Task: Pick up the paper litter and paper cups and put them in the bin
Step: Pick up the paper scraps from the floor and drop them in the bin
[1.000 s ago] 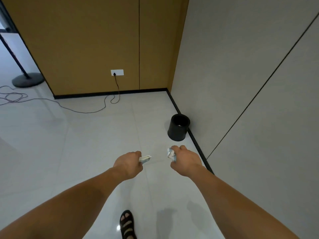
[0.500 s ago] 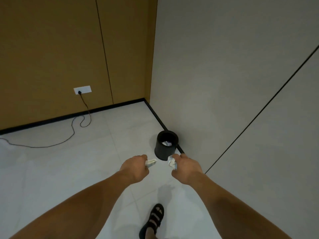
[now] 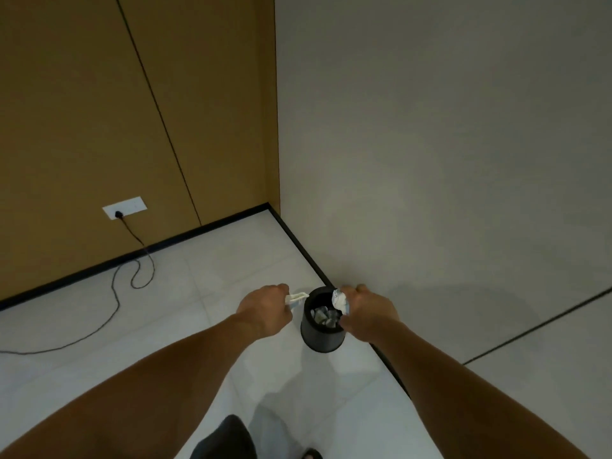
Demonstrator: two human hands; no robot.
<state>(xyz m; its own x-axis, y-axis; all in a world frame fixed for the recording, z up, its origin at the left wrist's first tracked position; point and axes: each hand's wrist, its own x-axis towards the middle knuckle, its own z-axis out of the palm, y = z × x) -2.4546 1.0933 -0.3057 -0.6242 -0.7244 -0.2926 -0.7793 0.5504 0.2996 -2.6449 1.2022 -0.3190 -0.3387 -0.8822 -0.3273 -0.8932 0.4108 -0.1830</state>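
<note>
Two paper pieces are held over a black bin (image 3: 322, 341).
A flattened paper (image 3: 297, 297) is pinched in the curled fingers of the left hand (image 3: 265, 309), at the bin's left rim; a crumpled paper (image 3: 341, 302) is gripped by the right hand (image 3: 367, 313), above the right rim. Crumpled litter (image 3: 324, 318) is seen inside the bin, which is stood on the tiled floor (image 3: 198, 309) beside the grey wall (image 3: 430, 160).

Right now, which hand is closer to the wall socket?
Left. The left hand is left of the bin, toward the socket; the right hand is at the bin's far side.
</note>
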